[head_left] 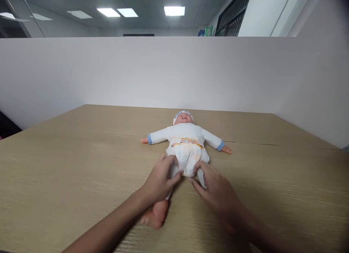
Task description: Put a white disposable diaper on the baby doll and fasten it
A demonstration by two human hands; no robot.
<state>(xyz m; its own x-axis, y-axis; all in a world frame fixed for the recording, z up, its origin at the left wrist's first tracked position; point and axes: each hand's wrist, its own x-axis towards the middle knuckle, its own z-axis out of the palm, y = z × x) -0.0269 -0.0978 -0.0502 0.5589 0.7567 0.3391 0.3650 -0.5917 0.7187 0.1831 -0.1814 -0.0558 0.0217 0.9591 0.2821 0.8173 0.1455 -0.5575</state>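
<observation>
A baby doll (186,129) lies on its back on the table, head away from me and arms spread. It wears a white top with blue cuffs, a lettered white cap (177,117) and a white diaper (188,154) with a colourful printed waistband. My left hand (163,176) is closed at the diaper's left leg edge, thumb and fingers about the doll's upper leg. Across from it, my right hand (214,182) pinches the right leg edge. One bare doll foot (156,214) shows below my left wrist; the other leg's lower part is hidden behind my right hand.
The wood-grain table (81,173) has seams running across it. A white partition (163,71) rises behind its far edge, with another white wall (313,82) along the right. Ceiling lights show beyond.
</observation>
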